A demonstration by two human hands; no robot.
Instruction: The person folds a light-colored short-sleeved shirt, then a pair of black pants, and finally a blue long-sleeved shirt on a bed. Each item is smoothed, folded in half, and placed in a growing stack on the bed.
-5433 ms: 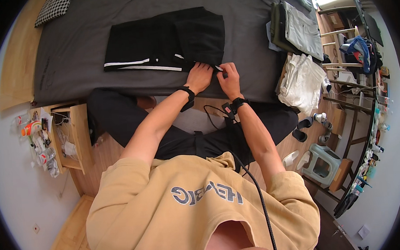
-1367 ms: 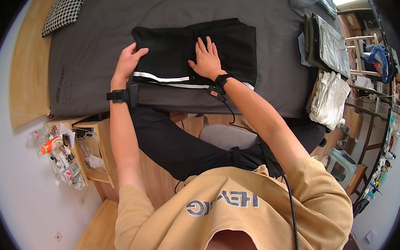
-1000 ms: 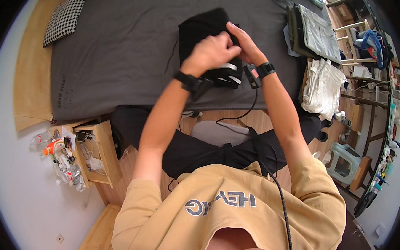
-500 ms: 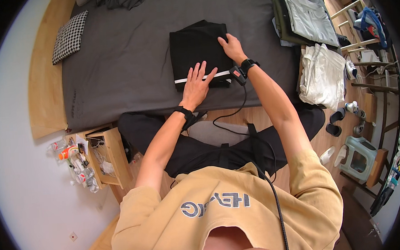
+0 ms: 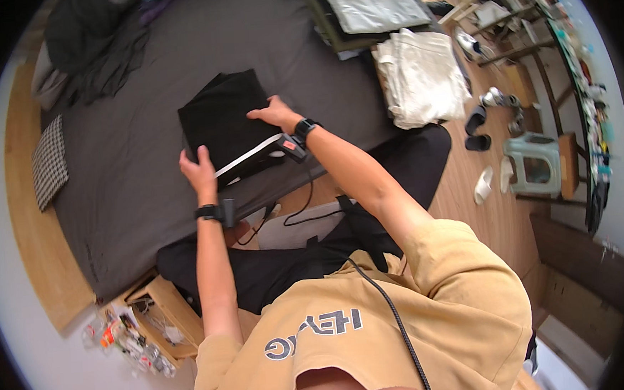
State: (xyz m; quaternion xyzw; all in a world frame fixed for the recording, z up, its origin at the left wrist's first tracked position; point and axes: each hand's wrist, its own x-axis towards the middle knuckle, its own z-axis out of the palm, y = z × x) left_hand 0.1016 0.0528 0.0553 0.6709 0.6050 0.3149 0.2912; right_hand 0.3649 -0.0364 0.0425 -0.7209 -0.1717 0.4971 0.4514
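A folded black garment with a white stripe near its front edge lies on the dark grey bed sheet. At its left front corner, my left hand grips the edge, thumb on top and the other fingers along the outer side. My right hand holds the right edge, its thumb pointing inward over the cloth and its fingertips partly hidden. Both wrists wear black bands. A small dark device with an orange label sits under my right wrist, a cable hanging from it.
White folded clothes lie at the bed's right edge, beside a stack topped by a light grey garment. Dark rumpled clothes and a checked pillow are on the left. A pale green stool stands on the right floor.
My view has turned and shifted right. My left hand has gone from lying flat on the stripe to the garment's left edge. My right hand stays at the right edge.
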